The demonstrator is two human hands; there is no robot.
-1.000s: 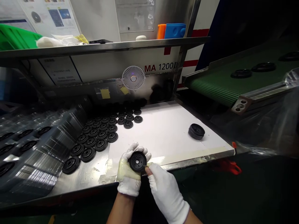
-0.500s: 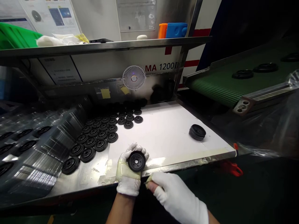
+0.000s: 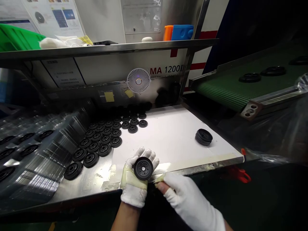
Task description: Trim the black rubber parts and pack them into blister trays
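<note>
A round black grooved wheel with a small centre hole rests in my gloved left hand. The palm is turned up, with the fingers behind and beyond the wheel's far side. Just to the right, my gloved right hand is closed in a pinch by the table's front edge, its thumb tip bare. What it pinches, if anything, is too small to make out. Many similar black wheels lie in rows on the left of the table. A short stack of black wheels sits on the white sheet at right.
Stacked clear plastic trays with black wheels in some pockets fill the left. A white sheet covers the tabletop. A small fan hangs under the metal shelf. At right, a green conveyor belt carries several black parts.
Both hands have shifted slightly to the right, the wheel moving with the left one. The left fingers are spread a little more.
</note>
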